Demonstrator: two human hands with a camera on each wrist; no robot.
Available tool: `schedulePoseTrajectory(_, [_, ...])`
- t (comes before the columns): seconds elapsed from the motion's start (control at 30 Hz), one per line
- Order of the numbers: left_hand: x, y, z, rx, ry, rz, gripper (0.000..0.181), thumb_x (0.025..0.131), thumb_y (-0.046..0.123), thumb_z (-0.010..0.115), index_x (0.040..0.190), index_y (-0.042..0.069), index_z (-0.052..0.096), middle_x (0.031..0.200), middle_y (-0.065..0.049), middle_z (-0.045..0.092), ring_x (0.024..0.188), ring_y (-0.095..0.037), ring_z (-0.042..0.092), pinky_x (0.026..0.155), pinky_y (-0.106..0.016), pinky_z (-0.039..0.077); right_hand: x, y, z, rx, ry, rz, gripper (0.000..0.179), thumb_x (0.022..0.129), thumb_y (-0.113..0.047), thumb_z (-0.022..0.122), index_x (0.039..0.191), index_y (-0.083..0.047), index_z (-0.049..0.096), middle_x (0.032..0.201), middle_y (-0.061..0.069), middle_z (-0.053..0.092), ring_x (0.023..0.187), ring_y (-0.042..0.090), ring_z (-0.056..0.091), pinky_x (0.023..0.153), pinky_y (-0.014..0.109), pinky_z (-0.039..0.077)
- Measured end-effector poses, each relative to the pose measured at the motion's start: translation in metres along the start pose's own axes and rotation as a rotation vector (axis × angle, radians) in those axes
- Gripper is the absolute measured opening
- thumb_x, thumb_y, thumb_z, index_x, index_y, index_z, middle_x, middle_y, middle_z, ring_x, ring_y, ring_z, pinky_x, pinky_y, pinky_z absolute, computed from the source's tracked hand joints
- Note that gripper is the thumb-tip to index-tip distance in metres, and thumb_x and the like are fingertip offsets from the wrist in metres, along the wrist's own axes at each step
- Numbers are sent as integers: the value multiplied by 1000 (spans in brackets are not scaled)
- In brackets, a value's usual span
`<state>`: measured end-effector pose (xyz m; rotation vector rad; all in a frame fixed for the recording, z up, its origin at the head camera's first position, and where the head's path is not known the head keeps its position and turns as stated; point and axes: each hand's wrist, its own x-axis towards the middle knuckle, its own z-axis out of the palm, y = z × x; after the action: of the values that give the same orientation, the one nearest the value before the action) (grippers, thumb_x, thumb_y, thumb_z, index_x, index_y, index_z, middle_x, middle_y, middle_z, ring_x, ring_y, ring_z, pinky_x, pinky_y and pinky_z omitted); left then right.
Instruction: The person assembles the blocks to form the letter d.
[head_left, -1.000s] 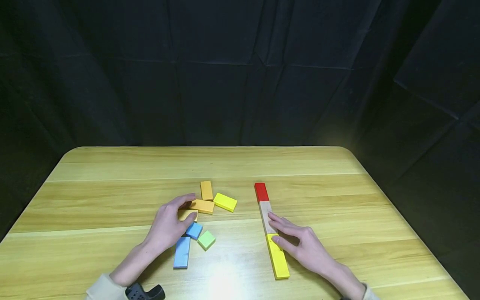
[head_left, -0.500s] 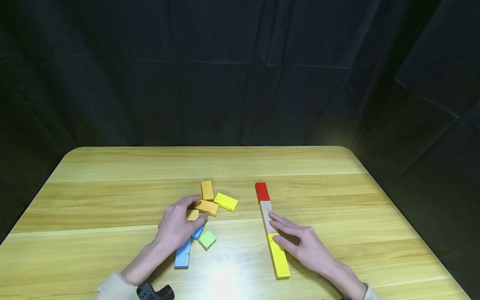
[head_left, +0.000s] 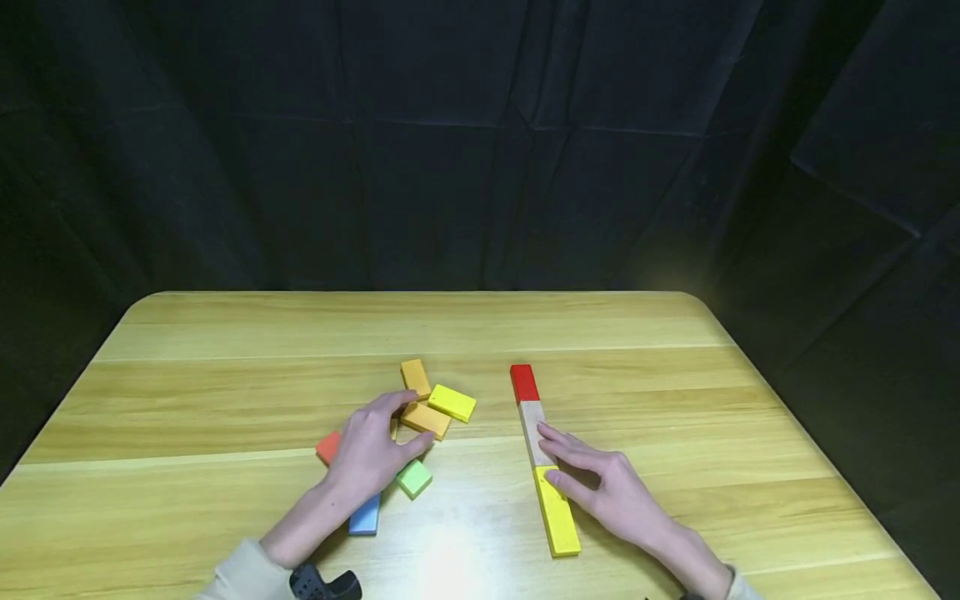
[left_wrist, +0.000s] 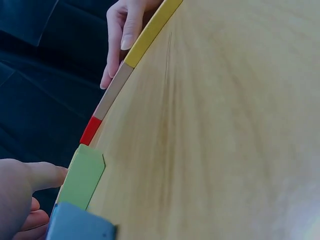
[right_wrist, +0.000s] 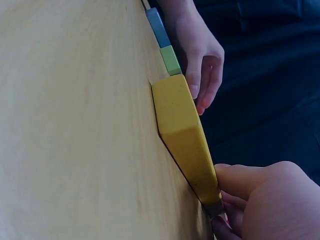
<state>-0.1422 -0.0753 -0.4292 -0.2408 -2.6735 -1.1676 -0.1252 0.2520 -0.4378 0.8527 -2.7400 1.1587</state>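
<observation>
In the head view my left hand (head_left: 367, 450) lies low over a loose cluster of blocks, index finger and thumb spread apart. An orange block (head_left: 427, 421) sits right at those fingertips; another orange block (head_left: 416, 378) touches it behind. The palm hides part of a red block (head_left: 327, 447) and a blue block (head_left: 364, 517). A green block (head_left: 414, 479) lies just in front of the thumb. My right hand (head_left: 607, 492) rests its fingertips along a straight row: red block (head_left: 525, 383), pale wood block (head_left: 532, 421), yellow block (head_left: 558, 517). Its thumb touches the yellow one.
Another yellow block (head_left: 452, 402) lies to the right of the orange ones. All the blocks lie flat on a wooden table (head_left: 712, 400) with rounded far corners. A black curtain (head_left: 480, 167) hangs behind it.
My left hand has slid right, and the nearer orange block has shifted right with it; the farther one has turned slightly. The red block has come into view beside the palm. The right hand stays put.
</observation>
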Motion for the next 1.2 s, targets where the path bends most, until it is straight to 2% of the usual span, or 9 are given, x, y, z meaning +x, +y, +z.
schedulePoseTrajectory(0.13, [-1, 4, 2, 20, 6, 22, 59, 76, 25, 88, 127, 5, 65, 116, -11, 70, 104, -27, 68, 86, -42, 58, 0, 0, 1, 1, 2, -3, 42, 96, -28, 68, 135, -12, 64, 147, -5, 55, 136, 25, 51, 109, 9, 30])
schedulePoseTrajectory(0.33, [-2, 11, 6, 42, -25, 18, 58, 77, 28, 87, 126, 4, 65, 115, -10, 70, 104, -26, 68, 86, -41, 58, 0, 1, 2, 7, 9, 15, 43, 94, -29, 70, 133, -13, 65, 146, -8, 54, 136, 22, 50, 109, 9, 30])
schedulePoseTrajectory(0.57, [-3, 15, 11, 37, -38, 37, 55, 78, 29, 86, 122, 4, 66, 116, -9, 70, 104, -25, 68, 88, -41, 57, 0, 1, 2, -14, 4, 12, 42, 96, -30, 68, 135, -13, 64, 147, -7, 54, 136, 24, 50, 110, 10, 29])
schedulePoseTrajectory(0.77, [-4, 16, 15, 59, -2, 91, 58, 76, 31, 87, 121, 1, 66, 115, -11, 70, 103, -27, 69, 87, -40, 58, 0, 1, 2, -8, -5, 14, 43, 97, -30, 67, 135, -13, 63, 148, -6, 53, 136, 25, 50, 110, 11, 29])
schedulePoseTrajectory(0.93, [-6, 18, 16, 93, 17, 89, 64, 74, 34, 89, 121, -1, 65, 115, -13, 69, 103, -29, 69, 87, -40, 59, 0, 1, 3, -6, 3, 14, 42, 96, -30, 68, 135, -14, 64, 147, -7, 54, 136, 22, 50, 110, 11, 29])
schedulePoseTrajectory(1.2, [-7, 19, 19, 107, 37, 120, 59, 73, 29, 89, 118, -2, 65, 112, -14, 69, 99, -28, 69, 84, -39, 59, 0, 0, 2, -8, -2, 5, 42, 96, -29, 67, 135, -14, 64, 147, -7, 54, 136, 25, 50, 110, 11, 30])
